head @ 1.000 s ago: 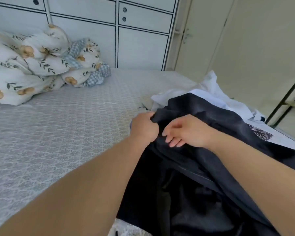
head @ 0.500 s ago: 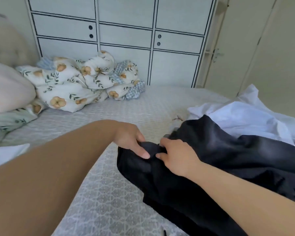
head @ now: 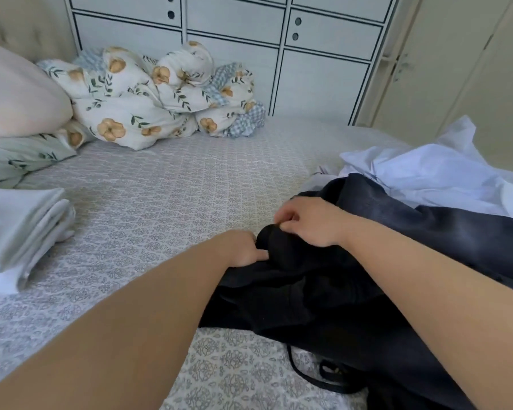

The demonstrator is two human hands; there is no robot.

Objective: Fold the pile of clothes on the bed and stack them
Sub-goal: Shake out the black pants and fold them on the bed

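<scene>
— Patterned bed (head: 166,184) under us, dark garment (head: 353,285) rumpled at right beside white clothes (head: 427,173).

— Our right hand (head: 305,223) pinches its edge; left hand (head: 243,250) grips alongside. We should spread it flat first.

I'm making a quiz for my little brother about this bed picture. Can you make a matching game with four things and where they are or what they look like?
Things:
1. dark garment
2. white shirt
3. folded pile
4. flowery quilt

Descriptions:
A. bunched up at the far end of the bed, by the cabinet
B. neat and pale, at the left edge of the bed
C. held by both hands
D. crumpled on the right, behind the dark cloth

Pairs: 1-C, 2-D, 3-B, 4-A

The left hand and right hand both grip the dark garment.
</scene>
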